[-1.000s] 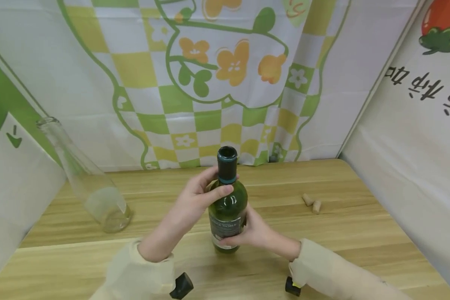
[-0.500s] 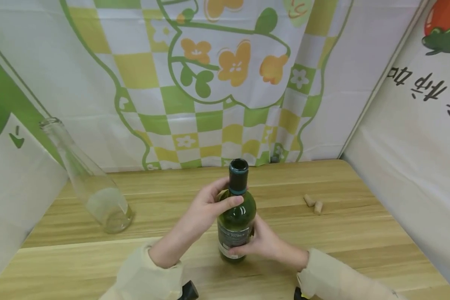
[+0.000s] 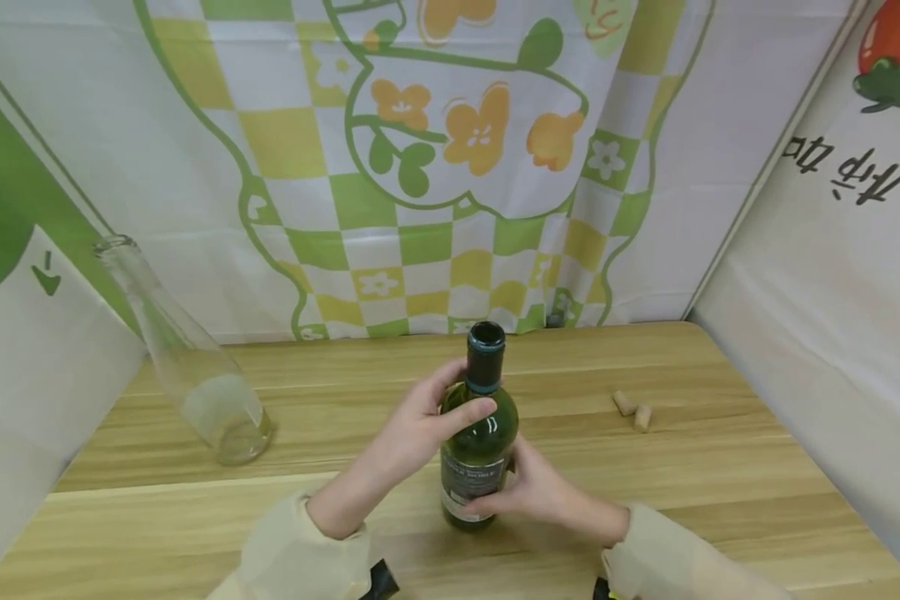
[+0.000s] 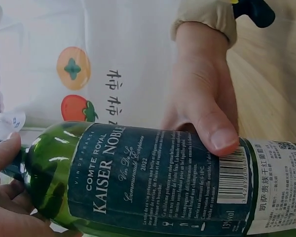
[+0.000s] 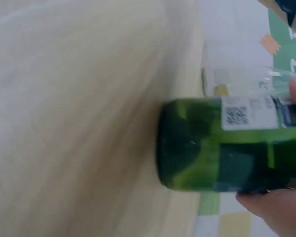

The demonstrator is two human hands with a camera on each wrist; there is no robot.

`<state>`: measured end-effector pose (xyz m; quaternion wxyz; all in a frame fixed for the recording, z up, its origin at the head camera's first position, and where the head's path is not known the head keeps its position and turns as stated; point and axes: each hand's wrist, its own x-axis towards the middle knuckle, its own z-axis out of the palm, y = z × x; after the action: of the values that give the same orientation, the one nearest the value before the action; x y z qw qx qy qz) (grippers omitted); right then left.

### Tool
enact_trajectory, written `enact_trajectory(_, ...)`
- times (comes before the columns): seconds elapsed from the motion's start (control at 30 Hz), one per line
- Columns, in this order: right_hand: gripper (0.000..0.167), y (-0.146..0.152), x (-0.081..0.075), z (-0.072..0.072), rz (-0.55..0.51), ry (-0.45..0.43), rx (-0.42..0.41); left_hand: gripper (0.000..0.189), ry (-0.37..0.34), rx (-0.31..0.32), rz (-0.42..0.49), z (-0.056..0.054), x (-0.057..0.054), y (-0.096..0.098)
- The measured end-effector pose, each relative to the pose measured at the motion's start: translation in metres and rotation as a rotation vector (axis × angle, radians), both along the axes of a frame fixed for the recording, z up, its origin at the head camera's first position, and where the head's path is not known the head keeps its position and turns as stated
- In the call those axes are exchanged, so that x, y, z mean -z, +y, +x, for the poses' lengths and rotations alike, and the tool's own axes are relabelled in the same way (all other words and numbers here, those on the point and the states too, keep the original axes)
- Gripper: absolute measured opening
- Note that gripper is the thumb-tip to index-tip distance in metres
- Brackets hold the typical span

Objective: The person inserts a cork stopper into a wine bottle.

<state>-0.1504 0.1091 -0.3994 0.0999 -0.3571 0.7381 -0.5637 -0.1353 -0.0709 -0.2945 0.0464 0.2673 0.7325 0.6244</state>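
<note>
A green glass wine bottle (image 3: 487, 433) with a dark label stands about upright in front of me, between both hands. Its mouth looks dark and uncorked. My left hand (image 3: 422, 422) grips the shoulder and lower neck, thumb across the near side. Lower down, my right hand (image 3: 534, 490) holds the body from the right; its thumb (image 4: 222, 140) lies over the barcode in the left wrist view. The right wrist view shows the bottle's base (image 5: 180, 145) at or just above the wooden table; I cannot tell whether they touch. Fingers behind the bottle are mostly hidden.
A tall clear glass bottle (image 3: 210, 392) stands at the left of the wooden table (image 3: 142, 533). Two corks (image 3: 633, 411) lie close together at the right. A checked, flower-printed cloth (image 3: 375, 250) hangs behind, with white printed panels at both sides.
Both hands and the wine bottle have shifted slightly to the right and lower in the head view, with the grip unchanged. The head view itself has moved a little.
</note>
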Motion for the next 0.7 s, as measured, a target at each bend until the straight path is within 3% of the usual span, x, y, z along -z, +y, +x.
enact_trajectory(0.17,0.073,0.011,-0.01,-0.006,0.119,0.072,-0.062,0.04,0.022,0.054,-0.006,-0.002,0.004,0.0)
enact_trajectory(0.33,0.068,0.025,-0.024,-0.014,0.291,0.225,-0.078,0.042,0.048,0.071,-0.032,-0.001,0.006,0.0)
enact_trajectory(0.5,0.06,0.04,-0.03,-0.024,0.46,0.376,-0.025,0.041,0.044,0.062,-0.044,-0.001,0.007,0.0)
enact_trajectory(0.7,0.039,0.064,-0.021,-0.038,0.589,0.455,0.111,0.04,0.036,0.031,-0.076,0.0,0.007,0.001)
